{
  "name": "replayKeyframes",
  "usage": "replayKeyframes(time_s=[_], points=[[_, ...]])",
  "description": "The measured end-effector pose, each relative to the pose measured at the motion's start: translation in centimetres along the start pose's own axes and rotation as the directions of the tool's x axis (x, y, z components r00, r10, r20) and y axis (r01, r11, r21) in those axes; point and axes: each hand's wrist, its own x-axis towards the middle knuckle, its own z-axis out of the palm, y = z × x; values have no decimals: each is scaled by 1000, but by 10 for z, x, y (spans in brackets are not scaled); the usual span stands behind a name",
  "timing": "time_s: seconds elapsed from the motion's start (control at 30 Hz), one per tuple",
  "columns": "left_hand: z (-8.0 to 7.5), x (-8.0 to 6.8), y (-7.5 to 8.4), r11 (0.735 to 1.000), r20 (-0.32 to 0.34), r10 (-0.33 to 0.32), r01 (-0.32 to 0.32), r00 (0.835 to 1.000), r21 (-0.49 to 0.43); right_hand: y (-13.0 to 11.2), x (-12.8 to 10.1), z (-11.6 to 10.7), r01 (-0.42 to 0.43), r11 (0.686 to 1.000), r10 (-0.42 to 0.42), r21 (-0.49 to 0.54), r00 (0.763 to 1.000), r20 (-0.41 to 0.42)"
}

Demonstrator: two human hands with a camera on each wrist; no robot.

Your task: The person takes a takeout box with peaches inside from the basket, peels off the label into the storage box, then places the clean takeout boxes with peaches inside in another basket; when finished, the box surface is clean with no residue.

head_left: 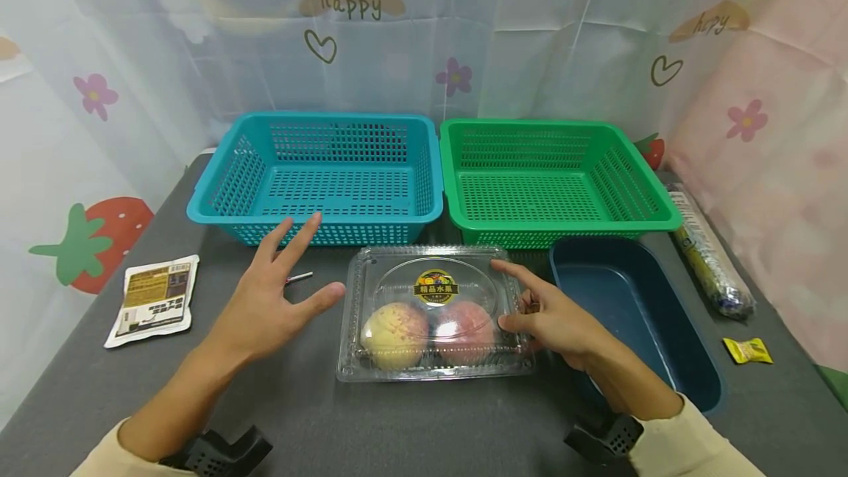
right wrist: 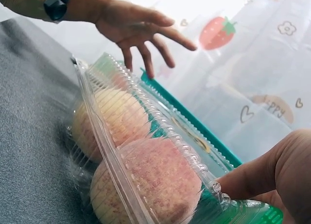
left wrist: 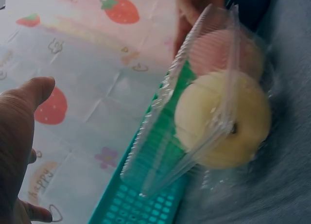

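Observation:
A clear plastic fruit box (head_left: 433, 372) with a gold-and-black label lies in the middle of the table. Inside it sit a yellowish peach (head_left: 395, 336) and a pink peach (head_left: 466, 331), side by side under the lid. My right hand (head_left: 556, 315) grips the box's right edge, thumb at the side and index finger at the far right corner; in the right wrist view its fingertips are right at the ridged rim. Left of the box, my left hand (head_left: 265, 308) hovers with fingers spread, holding nothing. Behind the left hand a thin white stick (head_left: 299, 278) partly shows.
A blue basket (head_left: 324, 230) and a green basket (head_left: 563, 230) stand along the back. A dark blue tub (head_left: 689, 366) is at the right, partly behind my right arm. Beyond it lie a long wrapped pack (head_left: 712, 256) and a yellow packet (head_left: 747, 350). A white pouch (head_left: 155, 297) lies far left.

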Motion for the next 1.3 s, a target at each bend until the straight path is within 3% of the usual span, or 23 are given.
replayKeyframes(time_s=[0.3,0.77,1.03,1.3], points=[[21,-3,-3,999,67,-42,42,997,1,1,0,0,-2,1000,2,6,1000,1],[50,-1,-10,999,134,-54,54,990,-1,1,0,1,-2,1000,2,-7,1000,-3],[60,0,-12,997,180,-78,78,981,6,1,1,2,-4,1000,4,-2,1000,-5],[65,1,-12,996,172,-38,51,984,-72,1,0,2,-5,1000,5,1,1000,-10]])
